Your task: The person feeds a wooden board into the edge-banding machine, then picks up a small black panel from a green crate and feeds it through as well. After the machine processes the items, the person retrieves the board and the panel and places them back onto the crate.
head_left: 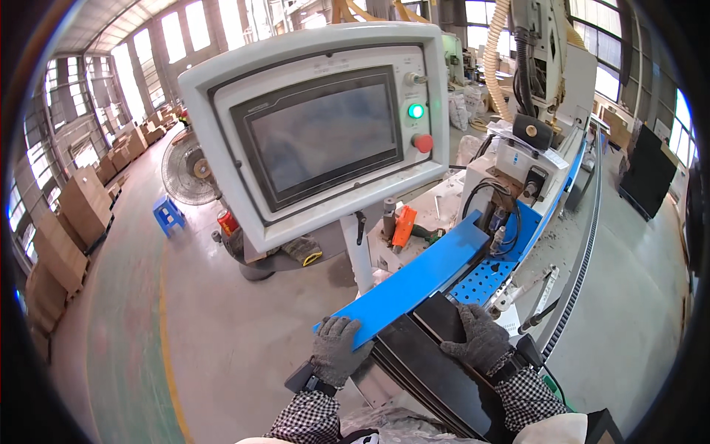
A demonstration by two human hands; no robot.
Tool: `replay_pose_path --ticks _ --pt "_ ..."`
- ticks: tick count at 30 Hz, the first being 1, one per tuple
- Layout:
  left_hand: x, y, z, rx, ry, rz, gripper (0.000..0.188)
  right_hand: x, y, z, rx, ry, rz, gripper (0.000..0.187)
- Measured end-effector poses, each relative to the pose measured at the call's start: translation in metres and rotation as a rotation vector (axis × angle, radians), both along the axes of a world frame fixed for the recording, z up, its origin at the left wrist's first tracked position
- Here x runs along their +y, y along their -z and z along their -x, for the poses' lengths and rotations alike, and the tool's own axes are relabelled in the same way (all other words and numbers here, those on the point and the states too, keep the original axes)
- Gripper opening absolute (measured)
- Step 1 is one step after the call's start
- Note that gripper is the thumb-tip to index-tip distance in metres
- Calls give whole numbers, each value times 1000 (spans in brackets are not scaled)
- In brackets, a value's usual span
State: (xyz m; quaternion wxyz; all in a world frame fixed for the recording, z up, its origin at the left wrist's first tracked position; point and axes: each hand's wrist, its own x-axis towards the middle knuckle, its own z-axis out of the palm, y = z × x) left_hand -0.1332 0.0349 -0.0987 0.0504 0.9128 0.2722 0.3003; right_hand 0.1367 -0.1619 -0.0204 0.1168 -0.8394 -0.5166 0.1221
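One black board (435, 318) points lengthwise away, right side touching spread fingers of right hand (483, 340); whether left hand (339, 346) grips blue beam (414, 277), I cannot tell.

Holding 2 forearms (529, 399) forward from the lower edge, well apart, wearing checked sleeves (303, 414), black wrist straps (323, 386) and grey gloves (489, 346). Holding the left hand (337, 349) back upward, bending its fingers (334, 324) close together. Resting the right hand (479, 340) palm down, pointing its fingers forward, spreading its thumb (451, 347) inward, wide of them.
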Motion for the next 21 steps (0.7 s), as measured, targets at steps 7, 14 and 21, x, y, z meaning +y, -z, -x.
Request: replay_pose_path --ticks 7,14,21 --pt "0 4 5 59 4 1 58 -5 3 -3 68 -15 -50 107" --pt "-3 -9 -1 125 -21 85 61 -5 1 -8 43 -20 -44 103" --pt "2 -6 -3 94 -31 67 58 9 -7 -9 109 23 50 106"
